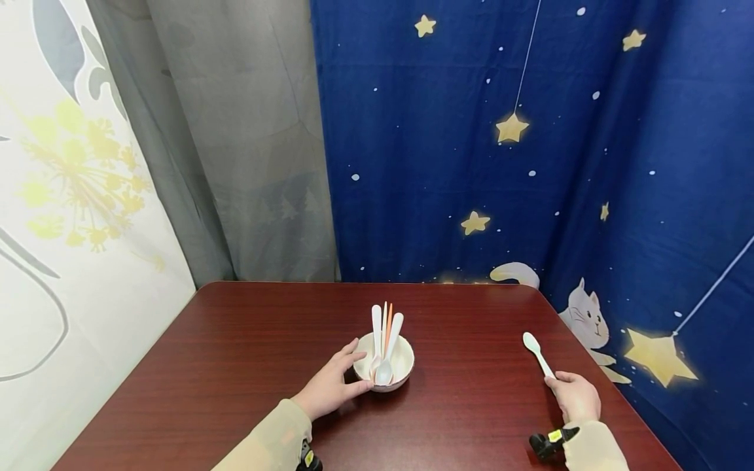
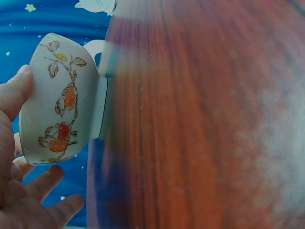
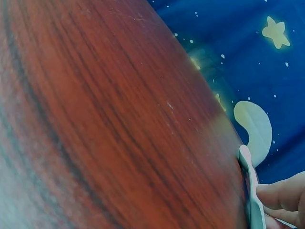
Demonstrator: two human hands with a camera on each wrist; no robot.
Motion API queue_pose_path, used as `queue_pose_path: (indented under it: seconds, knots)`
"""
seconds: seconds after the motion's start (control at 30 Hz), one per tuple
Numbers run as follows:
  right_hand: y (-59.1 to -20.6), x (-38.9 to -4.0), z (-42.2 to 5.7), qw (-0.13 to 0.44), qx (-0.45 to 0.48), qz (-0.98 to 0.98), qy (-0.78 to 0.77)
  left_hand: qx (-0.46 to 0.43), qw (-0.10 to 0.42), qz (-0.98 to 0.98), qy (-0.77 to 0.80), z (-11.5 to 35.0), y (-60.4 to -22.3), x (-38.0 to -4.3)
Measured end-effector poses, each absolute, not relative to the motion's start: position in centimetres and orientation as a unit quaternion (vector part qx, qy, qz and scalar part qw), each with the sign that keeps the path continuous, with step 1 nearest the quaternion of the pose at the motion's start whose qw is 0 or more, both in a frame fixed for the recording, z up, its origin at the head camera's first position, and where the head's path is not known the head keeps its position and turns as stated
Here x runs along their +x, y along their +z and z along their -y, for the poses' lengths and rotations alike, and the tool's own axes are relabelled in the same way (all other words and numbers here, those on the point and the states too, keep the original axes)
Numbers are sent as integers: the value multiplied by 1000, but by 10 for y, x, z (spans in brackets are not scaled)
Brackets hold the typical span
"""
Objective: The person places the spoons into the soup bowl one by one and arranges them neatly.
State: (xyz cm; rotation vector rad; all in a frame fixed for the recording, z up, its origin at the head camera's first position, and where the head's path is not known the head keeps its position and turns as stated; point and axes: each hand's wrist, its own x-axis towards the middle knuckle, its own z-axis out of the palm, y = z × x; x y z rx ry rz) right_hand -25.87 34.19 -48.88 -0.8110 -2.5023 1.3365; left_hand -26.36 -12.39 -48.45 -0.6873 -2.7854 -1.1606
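A white bowl (image 1: 405, 360) stands upright on the table, its outside painted with orange fruit and leafy twigs in the left wrist view. My left hand (image 1: 331, 387) holds its left side at the rim, some fingers spread. Inside the bowl lean a white spoon (image 1: 377, 320), a second white spoon (image 1: 396, 325), a thin orange handle (image 1: 389, 327) and a thin pale one (image 1: 385, 317); their lower ends partly overlap. Over at the right, my right hand (image 1: 578, 398) pinches a pale spoon (image 1: 538, 353) by its handle, its bowl end pointing away.
The dark red wooden table (image 1: 283, 320) has its right edge close to my right hand. Behind it hang a blue curtain (image 1: 412, 163) with stars and a grey curtain (image 1: 253, 163). Black camera mounts sit at both wrists.
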Motion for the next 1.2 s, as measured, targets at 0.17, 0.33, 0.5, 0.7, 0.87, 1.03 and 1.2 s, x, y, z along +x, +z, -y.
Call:
queue_pose_path:
  seconds: [0.17,0.33,0.5,0.7,0.87,1.03,1.2]
  knots:
    - [-490,-258,-341,105,-268,850,440,-222,25,900,-375,124,-485,-263]
    - [-490,-258,-340,109,-265,857,428,-225,28,900,-372,124,-484,-263]
    - [-489,-258,-340,111,-256,868,410,-227,39,907,-354,124,-484,-264]
    - [-488,-258,-344,97,-244,888,377,-222,43,914,-337,123,-482,-264]
    - [-488,-258,-347,90,-232,906,342,-219,49,922,-316,122,-479,-263]
    - [-487,-259,-348,74,-226,912,333,-215,62,932,-284,122,-477,-260]
    - [-485,-259,-349,61,-217,922,316,-216,62,937,-269,122,-474,-259]
